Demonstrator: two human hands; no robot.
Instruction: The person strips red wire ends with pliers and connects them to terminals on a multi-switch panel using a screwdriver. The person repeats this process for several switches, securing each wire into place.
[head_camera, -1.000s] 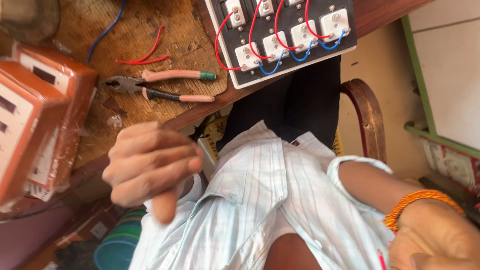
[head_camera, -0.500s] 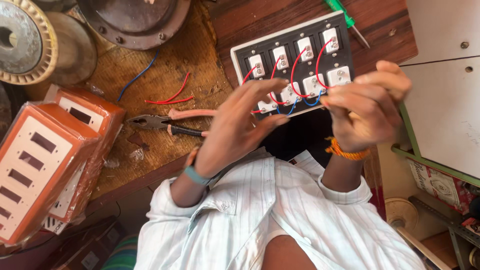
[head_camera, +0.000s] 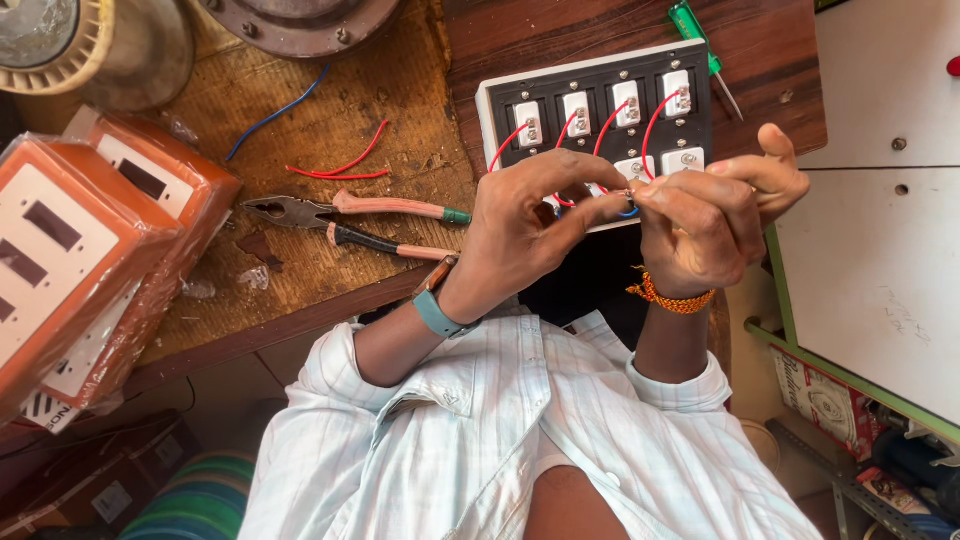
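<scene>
Both hands have come up from the lap to the switch board (head_camera: 600, 120) within the last second: 1.0 s ago the left hand hung loosely curled over the shirt and the right sat low at the frame's corner, at 0.5 s both were arriving at the board, and now they meet at its near edge. Left hand (head_camera: 525, 235), teal band on the wrist, has thumb and forefinger pinched together at the lower row of terminals; right hand (head_camera: 715, 225), orange thread on the wrist, is closed with its fingertips pressed against the left's. What sits between the fingertips is too small to tell for certain; it looks like the end of a wire, with a bit of blue wire (head_camera: 628, 211) showing just below the pinch. The board lies back-up on the wooden table (head_camera: 770, 70), 4 switch backs in the top row linked by red loops (head_camera: 655, 110). Judging from this, the work has moved from a pause to fine wiring at the lower terminals. Pliers (head_camera: 350, 222) lie untouched well left of the hands, near loose red and blue wire offcuts (head_camera: 345, 165). A green screwdriver (head_camera: 700, 40) rests beyond the board. Orange boxes (head_camera: 90, 250) are stacked at far left.
</scene>
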